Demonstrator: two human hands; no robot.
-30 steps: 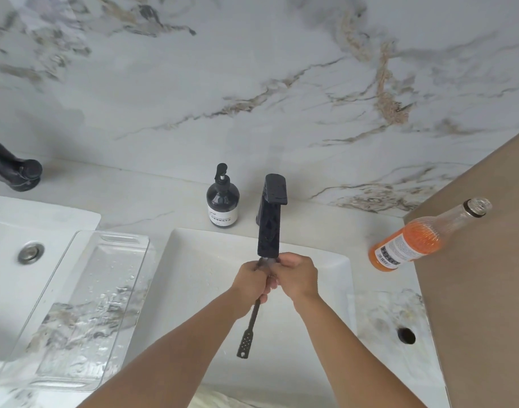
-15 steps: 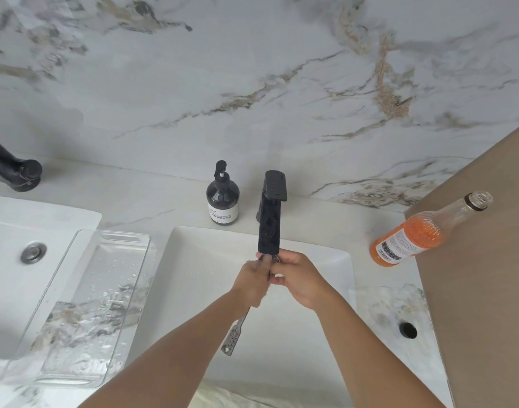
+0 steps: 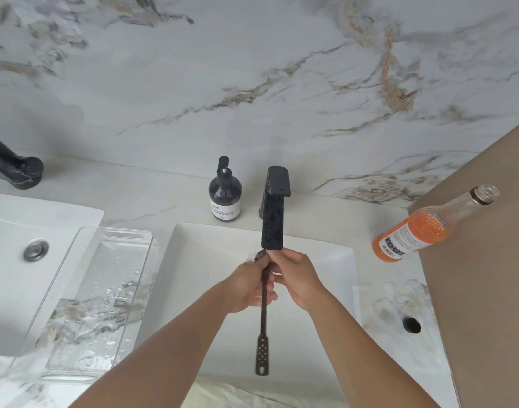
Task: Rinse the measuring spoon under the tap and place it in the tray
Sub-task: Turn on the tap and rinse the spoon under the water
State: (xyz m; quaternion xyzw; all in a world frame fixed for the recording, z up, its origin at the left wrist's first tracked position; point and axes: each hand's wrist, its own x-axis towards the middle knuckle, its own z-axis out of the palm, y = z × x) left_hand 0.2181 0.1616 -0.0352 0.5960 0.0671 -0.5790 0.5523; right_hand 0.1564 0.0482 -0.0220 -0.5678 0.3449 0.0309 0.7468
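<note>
1 white sink | 1 clear tray, wet, left of it | 1 black tap | my left hand and right hand, both gripping 1 measuring spoon: black, slim, perforated handle end, bowl under spout
</note>
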